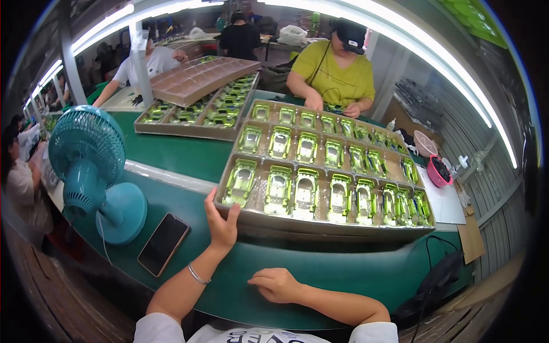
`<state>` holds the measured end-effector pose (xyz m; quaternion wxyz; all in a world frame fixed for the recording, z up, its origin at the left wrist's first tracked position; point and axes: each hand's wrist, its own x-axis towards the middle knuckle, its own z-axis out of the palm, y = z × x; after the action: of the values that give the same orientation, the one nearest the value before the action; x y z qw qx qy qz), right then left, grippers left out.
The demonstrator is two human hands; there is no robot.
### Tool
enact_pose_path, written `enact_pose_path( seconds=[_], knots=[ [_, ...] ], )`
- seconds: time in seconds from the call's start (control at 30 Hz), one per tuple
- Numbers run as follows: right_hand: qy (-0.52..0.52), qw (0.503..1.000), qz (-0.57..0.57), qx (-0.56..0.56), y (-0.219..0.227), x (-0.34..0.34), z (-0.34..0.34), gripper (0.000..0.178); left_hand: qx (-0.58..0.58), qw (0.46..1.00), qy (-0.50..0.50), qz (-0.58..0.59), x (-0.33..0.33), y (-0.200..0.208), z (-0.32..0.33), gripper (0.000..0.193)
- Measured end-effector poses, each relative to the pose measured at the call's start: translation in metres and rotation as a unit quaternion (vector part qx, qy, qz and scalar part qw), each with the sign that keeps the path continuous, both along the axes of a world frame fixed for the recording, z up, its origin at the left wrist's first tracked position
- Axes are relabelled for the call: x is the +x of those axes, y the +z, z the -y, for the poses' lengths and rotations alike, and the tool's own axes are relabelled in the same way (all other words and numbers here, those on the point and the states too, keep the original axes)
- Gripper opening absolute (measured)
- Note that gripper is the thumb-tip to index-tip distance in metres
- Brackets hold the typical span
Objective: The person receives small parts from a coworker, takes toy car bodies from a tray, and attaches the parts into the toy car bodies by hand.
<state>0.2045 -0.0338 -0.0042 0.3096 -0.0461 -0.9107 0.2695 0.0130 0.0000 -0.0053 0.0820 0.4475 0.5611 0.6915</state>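
Note:
My left hand point(222, 224) grips the near left corner of a large brown compartment tray point(331, 224), its fingers along the left side and its thumb at the front wall. Rows of bright green, car-shaped plastic shells point(306, 191) fill the tray's compartments; several stand close together towards the right. The tray looks raised along its near edge, with a dark shadow beneath. Below it, my right hand point(277, 284) rests over the green table point(229, 291), fingers curled in and nothing visible in them.
A teal fan point(123, 211) and a phone point(163, 244) are on the left. Behind them lies another tray point(189, 131) with a brown tray point(200, 83) stacked askew on it. Across the table a person in yellow-green point(337, 74) handles small parts. A pink basket point(439, 171) and black bag point(434, 280) are right.

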Motion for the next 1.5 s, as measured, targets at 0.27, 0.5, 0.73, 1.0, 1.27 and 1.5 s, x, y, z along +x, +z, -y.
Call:
enact_pose_path(
  seconds=[0.27,0.5,0.73,1.0,1.27,1.5],
  knots=[
    [-0.051,0.994,-0.012,-0.096,-0.004,0.000,-0.009,0.020,-0.006,0.999,-0.020,0.030,-0.001,0.005,0.000,0.062],
    [-0.050,0.993,0.004,-0.110,-0.007,0.001,-0.011,0.018,-0.002,1.000,-0.007,0.012,0.000,0.002,-0.001,0.059],
    [-0.129,0.982,-0.137,0.020,0.059,0.023,-0.034,0.025,-0.005,1.000,-0.008,0.009,-0.004,0.002,-0.001,0.055],
    [-0.335,0.879,-0.309,-0.143,0.112,0.084,-0.074,0.013,-0.003,1.000,-0.020,0.008,-0.001,0.005,0.001,0.054],
    [-0.263,0.744,-0.462,-0.404,0.125,0.129,-0.118,0.056,0.001,1.000,-0.024,0.019,-0.002,0.002,-0.001,0.054],
    [-0.261,0.732,-0.454,-0.436,0.121,0.139,-0.132,0.052,-0.012,0.999,-0.031,0.030,0.001,0.010,-0.001,0.056]
  ],
)
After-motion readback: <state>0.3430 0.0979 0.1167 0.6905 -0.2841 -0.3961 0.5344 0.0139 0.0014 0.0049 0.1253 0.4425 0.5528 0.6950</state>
